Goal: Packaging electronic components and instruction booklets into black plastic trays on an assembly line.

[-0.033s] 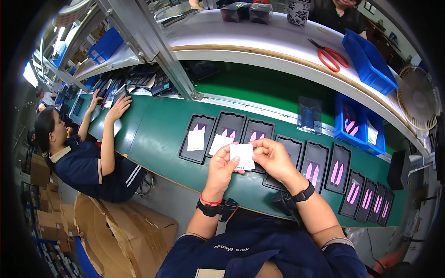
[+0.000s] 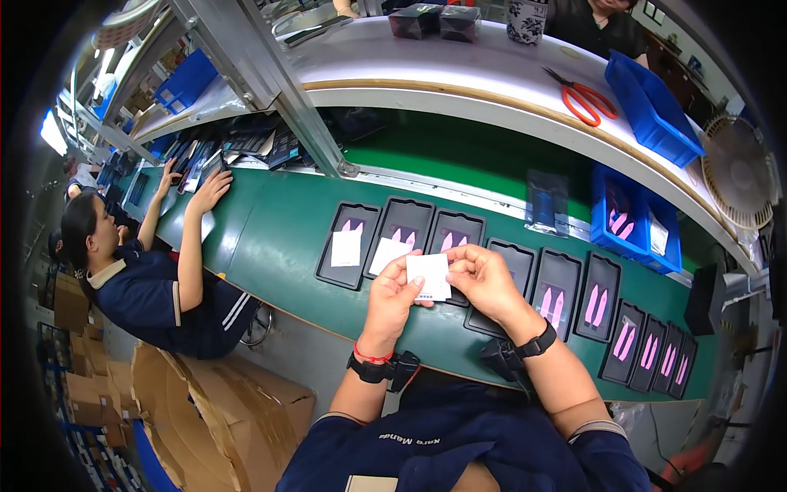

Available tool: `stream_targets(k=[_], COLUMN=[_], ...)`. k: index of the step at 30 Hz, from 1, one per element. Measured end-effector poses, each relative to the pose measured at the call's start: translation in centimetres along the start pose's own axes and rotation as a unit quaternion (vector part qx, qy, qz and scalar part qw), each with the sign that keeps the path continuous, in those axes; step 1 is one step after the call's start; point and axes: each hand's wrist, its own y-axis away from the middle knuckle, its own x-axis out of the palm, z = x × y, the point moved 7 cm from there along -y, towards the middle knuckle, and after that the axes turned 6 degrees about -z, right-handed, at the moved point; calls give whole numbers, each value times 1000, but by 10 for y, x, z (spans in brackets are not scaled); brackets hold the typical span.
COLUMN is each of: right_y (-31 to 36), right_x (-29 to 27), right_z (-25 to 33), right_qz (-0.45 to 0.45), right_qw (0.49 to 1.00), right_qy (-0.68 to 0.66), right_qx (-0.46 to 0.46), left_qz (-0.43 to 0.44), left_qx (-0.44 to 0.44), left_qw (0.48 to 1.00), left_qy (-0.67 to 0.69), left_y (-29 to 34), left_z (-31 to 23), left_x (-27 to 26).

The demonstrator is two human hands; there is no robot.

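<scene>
In front of my chest a small white square card [image 2: 428,279] with fine print along its lower edge is held up over the trays. My left hand [image 2: 392,289] grips its left side, thumb on the face and fingers behind. The thumb and fingers of my right hand [image 2: 485,280] pinch its right edge. Whether it is one sheet or several stacked I cannot tell. Beyond my hands, a black tray [image 2: 367,239] holds pink pointed pieces with a white card [image 2: 346,248] over them. The black tray [image 2: 416,215] beside it also has a white card [image 2: 387,256], partly behind my left hand.
More black trays [image 2: 575,271] with pink pieces run rightward along the green table [image 2: 266,234]. Blue bins [image 2: 668,261] stand at the back right. Orange-handled scissors [image 2: 589,105] lie on the white shelf [image 2: 492,70]. A co-worker [image 2: 152,287] handles dark packages at left, beside a large cardboard box [image 2: 221,410].
</scene>
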Motion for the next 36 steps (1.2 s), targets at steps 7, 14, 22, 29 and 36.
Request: stream_targets(k=[7, 14, 22, 29, 36], right_y=[4, 4, 18, 23, 53], right_x=[-11, -25, -22, -38, -77], right_z=[3, 3, 37, 10, 3], right_qz=[-68, -146, -178, -92, -204], right_qw=[996, 985, 928, 995, 978], right_qy=[50, 85, 291, 22, 55], right_qx=[-13, -18, -149, -13, 0], left_qz=[-4, -49, -37, 31, 43], left_qx=[7, 24, 31, -7, -9], left_qw=[1000, 998, 998, 999, 998], left_qy=[-15, -34, -36, -12, -46], left_y=[3, -2, -1, 0, -2], left_z=[-1, 1, -13, 4, 20], left_x=[5, -16, -5, 39, 45])
